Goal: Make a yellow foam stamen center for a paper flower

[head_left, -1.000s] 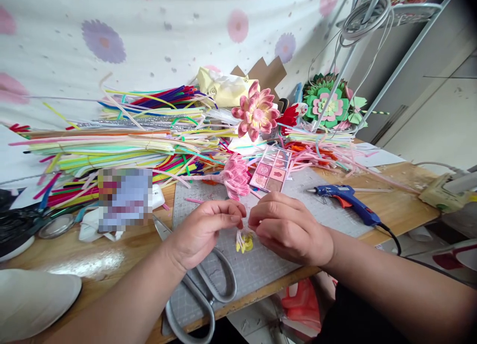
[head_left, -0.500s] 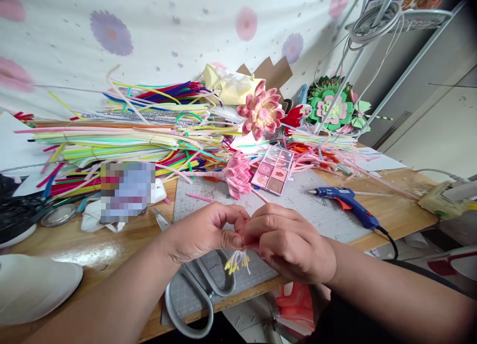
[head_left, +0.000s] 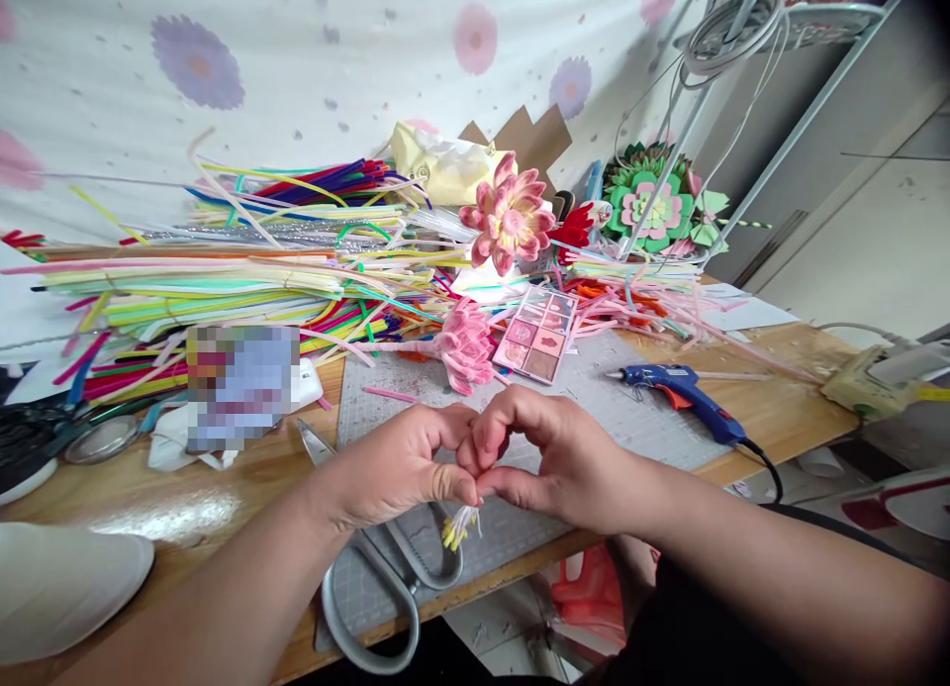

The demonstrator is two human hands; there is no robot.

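Observation:
A small bunch of flower stamens (head_left: pixel 460 528), white threads with yellow tips, hangs down below my fingertips. My left hand (head_left: pixel 401 463) pinches the upper end between thumb and bent fingers. My right hand (head_left: pixel 556 448) is closed in a pinch at the same spot, its thumb touching the left thumb and its fingers curled against the left fingers. The top of the bunch is hidden by both hands. Under my left wrist lie large grey-handled scissors (head_left: pixel 316 444) on the grey cutting mat (head_left: pixel 630 419).
Behind my hands lie a pink pipe-cleaner flower (head_left: pixel 466 347) and a makeup palette (head_left: pixel 535 335). A blue glue gun (head_left: pixel 683 394) rests at the right. Piled pipe cleaners (head_left: pixel 223 280) run along the back, with a pink-yellow flower (head_left: pixel 512 216) in front. A white rounded object (head_left: pixel 66 587) stands front left.
My right hand has opened its curled grip into a rounder pinch, with thumb and forefinger forming a loop. The stamens tilt slightly left. The whole view has shifted a little.

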